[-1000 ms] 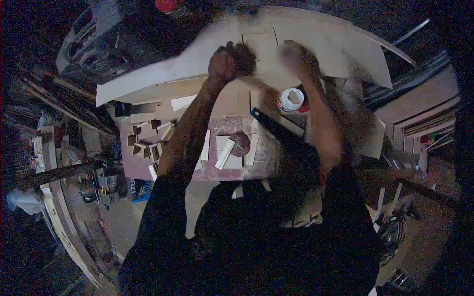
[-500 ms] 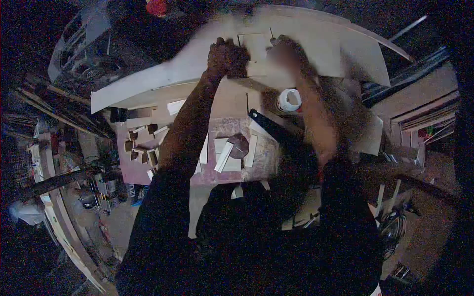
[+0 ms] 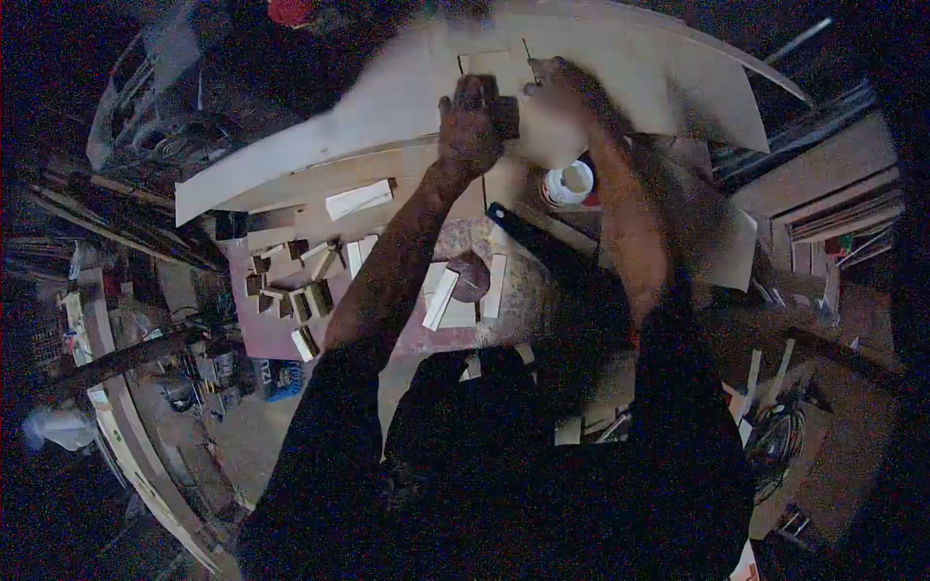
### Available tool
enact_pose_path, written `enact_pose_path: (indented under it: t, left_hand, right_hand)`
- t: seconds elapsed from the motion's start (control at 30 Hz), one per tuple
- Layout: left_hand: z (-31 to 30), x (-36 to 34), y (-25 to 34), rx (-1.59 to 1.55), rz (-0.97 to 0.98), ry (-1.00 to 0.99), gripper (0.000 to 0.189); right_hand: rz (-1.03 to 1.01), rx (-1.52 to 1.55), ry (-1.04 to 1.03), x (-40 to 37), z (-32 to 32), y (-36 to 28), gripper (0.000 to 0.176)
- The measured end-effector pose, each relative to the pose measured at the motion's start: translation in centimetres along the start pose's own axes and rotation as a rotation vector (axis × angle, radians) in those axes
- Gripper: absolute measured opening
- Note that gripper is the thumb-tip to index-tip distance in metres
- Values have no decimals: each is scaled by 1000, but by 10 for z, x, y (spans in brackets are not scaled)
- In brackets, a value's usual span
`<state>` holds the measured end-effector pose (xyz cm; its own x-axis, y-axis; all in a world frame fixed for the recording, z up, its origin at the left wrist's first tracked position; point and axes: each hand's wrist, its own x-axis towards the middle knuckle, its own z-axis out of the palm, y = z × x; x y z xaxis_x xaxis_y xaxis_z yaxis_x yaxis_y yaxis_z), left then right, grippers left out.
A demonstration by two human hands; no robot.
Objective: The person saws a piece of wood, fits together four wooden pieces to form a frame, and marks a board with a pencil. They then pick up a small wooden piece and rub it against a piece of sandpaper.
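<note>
My left hand is closed on a small dark block, pressed to a large pale curved panel. To its right, my right hand is closed in a pinch at the panel's surface; what sits in its fingers is too blurred to name. Thin dark lines show on the panel just beyond both hands. Below my right hand stands a white tub with something pale inside. A handsaw with a dark handle end lies nearer to me, partly in shadow.
Several small wood blocks sit on the left of the reddish worktable. Pale strips lie beside a round brown piece. Coiled cable is at the lower right, and long boards lean at the left.
My left hand has moved right and slightly toward me with the dark block, closer to my right hand. The view has shifted slightly; my right hand stays at about the same spot.
</note>
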<state>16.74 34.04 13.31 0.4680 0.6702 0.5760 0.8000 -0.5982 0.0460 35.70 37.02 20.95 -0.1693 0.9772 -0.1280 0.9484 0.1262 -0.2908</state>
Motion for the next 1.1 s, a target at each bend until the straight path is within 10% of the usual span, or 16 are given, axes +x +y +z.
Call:
enact_pose_path:
  t: [1.1]
  left_hand:
    - [12, -8, 31, -1, -203, 107, 53]
  right_hand:
    - [-202, -228, 82, 11, 30, 13, 62]
